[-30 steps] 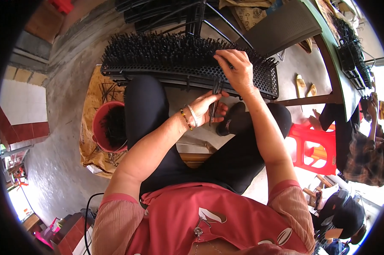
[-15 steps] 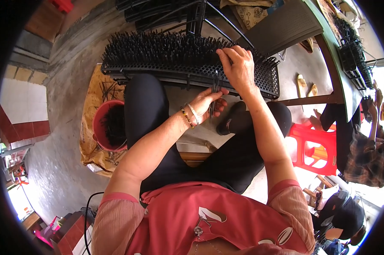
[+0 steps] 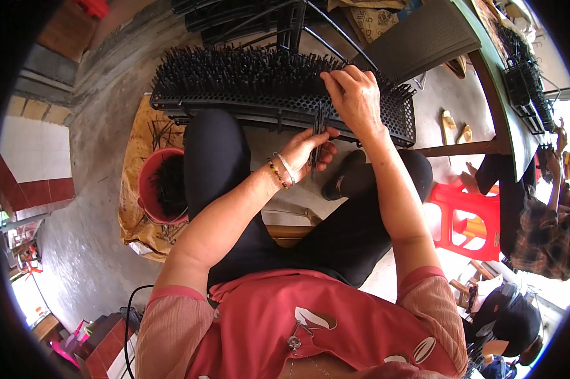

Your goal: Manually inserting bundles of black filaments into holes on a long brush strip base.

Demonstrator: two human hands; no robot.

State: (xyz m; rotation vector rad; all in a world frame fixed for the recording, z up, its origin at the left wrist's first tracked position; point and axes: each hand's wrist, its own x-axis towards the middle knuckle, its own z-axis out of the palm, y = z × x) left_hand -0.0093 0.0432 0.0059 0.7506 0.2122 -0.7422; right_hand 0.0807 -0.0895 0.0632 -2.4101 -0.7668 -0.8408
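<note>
My left hand (image 3: 302, 151) is closed around a small bundle of thin black sticks (image 3: 318, 123), which points up toward a long rack. The rack has a black perforated tray (image 3: 395, 123), its holes showing along the near side and right end. Dense rows of upright black sticks (image 3: 247, 74) fill most of it. Over the right part of these rows, my right hand (image 3: 359, 101) is bent down with thumb and fingers drawn together. Whatever its fingertips hold, if anything, is hidden against the dark sticks.
A red bucket (image 3: 147, 196) of black sticks stands on brown sheeting (image 3: 131, 224) beside my left knee. To the right are a red plastic stool (image 3: 446, 218), yellowish slippers (image 3: 448, 126), a table (image 3: 503, 107) with another filled rack (image 3: 525, 88), and a person in a checked shirt (image 3: 540, 246).
The stick bundle in my left hand has tilted slightly and its tips no longer glint. My right hand has shifted very little over the rack.
</note>
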